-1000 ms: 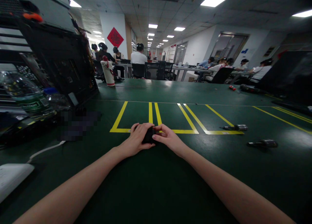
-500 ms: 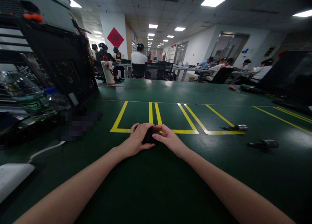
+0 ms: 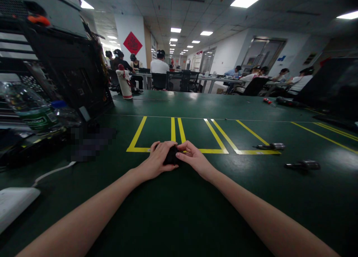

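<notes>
The left hand (image 3: 160, 156) is clasped over a black object (image 3: 171, 157) at the yellow tape (image 3: 213, 151) on the counter (image 3: 179, 212), the right hand (image 3: 192, 158) at its edge, grip indeterminable; handling appears under way, completion unverifiable, two metal tools (image 3: 309, 165) lying unheld.

The left hand (image 3: 160, 155) holds a black thing (image 3: 170, 156) — the right hand (image 3: 195, 159) touches its edge. Two metal tools (image 3: 307, 165) lie on the green table (image 3: 173, 212), off to the right.

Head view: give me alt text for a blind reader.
A left hand grips a black object, the right hand at its edge, at a green table with yellow tape. Two metallic tools lie to the right; people sit beyond.
</notes>
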{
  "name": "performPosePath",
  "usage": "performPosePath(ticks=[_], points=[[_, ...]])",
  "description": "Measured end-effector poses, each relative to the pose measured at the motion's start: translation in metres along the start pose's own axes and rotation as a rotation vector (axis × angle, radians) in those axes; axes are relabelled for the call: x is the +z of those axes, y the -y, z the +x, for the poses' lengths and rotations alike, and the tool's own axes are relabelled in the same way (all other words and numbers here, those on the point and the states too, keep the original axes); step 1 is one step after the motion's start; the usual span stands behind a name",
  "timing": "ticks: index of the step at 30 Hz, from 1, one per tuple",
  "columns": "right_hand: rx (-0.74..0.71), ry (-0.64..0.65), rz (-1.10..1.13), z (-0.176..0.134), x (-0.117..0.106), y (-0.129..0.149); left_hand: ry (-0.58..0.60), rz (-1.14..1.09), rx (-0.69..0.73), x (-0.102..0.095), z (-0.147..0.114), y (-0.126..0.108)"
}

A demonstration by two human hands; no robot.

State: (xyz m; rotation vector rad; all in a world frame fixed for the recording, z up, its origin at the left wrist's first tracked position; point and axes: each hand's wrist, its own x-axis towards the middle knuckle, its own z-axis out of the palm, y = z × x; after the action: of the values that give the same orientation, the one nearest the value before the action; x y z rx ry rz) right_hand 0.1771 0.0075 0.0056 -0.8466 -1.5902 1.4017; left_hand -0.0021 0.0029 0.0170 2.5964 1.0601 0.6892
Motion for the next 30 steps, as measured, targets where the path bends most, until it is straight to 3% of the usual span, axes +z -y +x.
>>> performPosePath(ticks=[4,10,18,26,30], points=[[0.046,-0.020,-0.068,-0.0004,-0.0005,0.0000,0.007,-0.003,0.001,-0.0013,-0.0005,-0.0008],[0.022,0.083,0.072,-0.0021,-0.0017,0.0029,-0.002,-0.006,0.008,-0.0022,-0.0005,-0.0020],[0.023,-0.032,-0.046,-0.0022,0.0012,0.0015,-0.002,-0.005,0.007,-0.0034,-0.0007,-0.0032],[-0.002,0.058,0.023,-0.0013,-0.0015,-0.0018,-0.014,0.008,0.000,-0.0011,-0.0003,-0.0019],[-0.004,0.032,0.025,-0.0015,0.0002,0.0005,-0.003,0.008,0.005,-0.0007,-0.0002,-0.0014]])
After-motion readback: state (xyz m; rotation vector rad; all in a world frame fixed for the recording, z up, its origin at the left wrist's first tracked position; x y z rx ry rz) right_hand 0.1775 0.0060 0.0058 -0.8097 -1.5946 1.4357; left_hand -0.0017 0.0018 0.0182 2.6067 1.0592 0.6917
